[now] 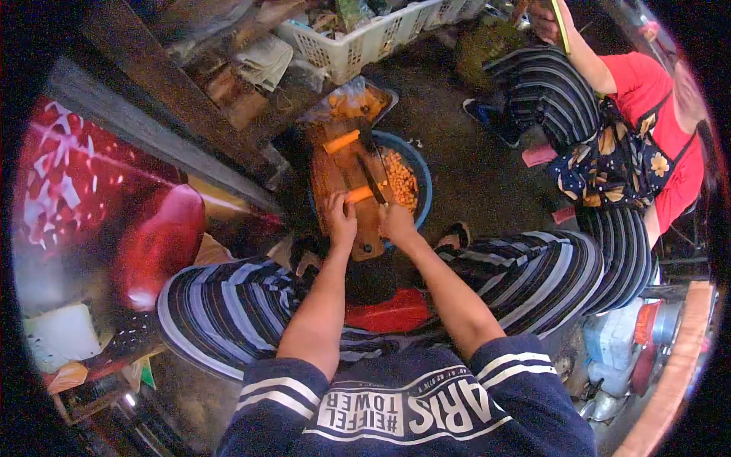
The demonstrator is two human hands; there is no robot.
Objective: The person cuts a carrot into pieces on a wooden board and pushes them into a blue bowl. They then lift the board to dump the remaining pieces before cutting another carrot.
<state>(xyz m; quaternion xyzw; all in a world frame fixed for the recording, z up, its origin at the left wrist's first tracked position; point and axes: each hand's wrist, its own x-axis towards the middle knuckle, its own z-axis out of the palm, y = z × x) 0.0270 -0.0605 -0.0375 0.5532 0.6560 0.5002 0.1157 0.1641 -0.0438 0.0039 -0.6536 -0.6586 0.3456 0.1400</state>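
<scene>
A wooden cutting board [329, 164] lies across a blue basin [425, 183] that holds small orange cubes [399, 177]. My left hand [339, 219] is on the board, its fingers pressed on an orange carrot piece [359, 194]. In my right hand [397, 222] is the handle of a knife [371, 177], whose dark blade crosses the carrot's right end. Another orange carrot piece [342, 142] rests higher on the board. Just beyond the board's far end is a tray [362, 99] with orange bits on it.
Another person in a red shirt [643, 80] and flowered apron sits at the right, a hand raised at the top. A white plastic basket [343, 55] stands at the top. Wooden beams run along the upper left. Metal and plastic vessels [613, 343] are at the lower right.
</scene>
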